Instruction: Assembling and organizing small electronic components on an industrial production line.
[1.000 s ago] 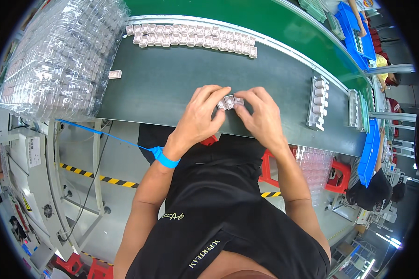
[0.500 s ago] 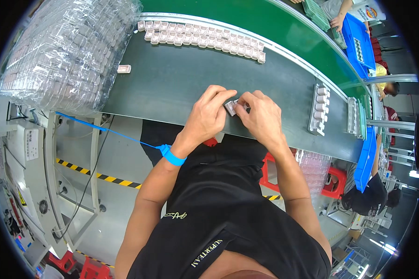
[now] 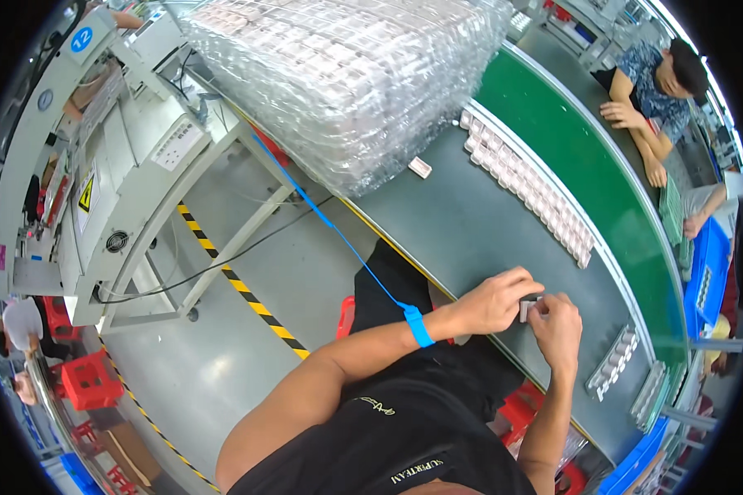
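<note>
Pinched nearly together, thumb and fingertips of the right hand (image 3: 560, 330) have hold of a small pale piece (image 3: 526, 311), low above the bench (image 3: 425, 227) or resting on it, I cannot tell which. Beside it the left hand (image 3: 499, 303) is curled, its fingertips close together at the piece's other side; whether they grip it too is hidden. Between the hands the piece looks pinkish white and boxy, with a dark patch by the left fingertips; most of its shape is covered. A blue band (image 3: 418, 326) with a cord circles the left wrist.

To the right on the bench lies a pale rack (image 3: 612, 363), tilted in view, with a line of whitish round parts in it. Just past it sits another rack (image 3: 650, 394), long and pale, its contents too small to tell. Farther off to the left, a lone cup (image 3: 420, 167), pale pink, open and rectangular, lies near a big stack (image 3: 347, 91) in clear, creased wrap, with layers of pale parts showing through. Similar cups (image 3: 528, 186) stand side by side in rows along the bench's far edge. Beyond the green belt (image 3: 553, 107), a blue bin (image 3: 711, 247) holds a strip of pale parts
</note>
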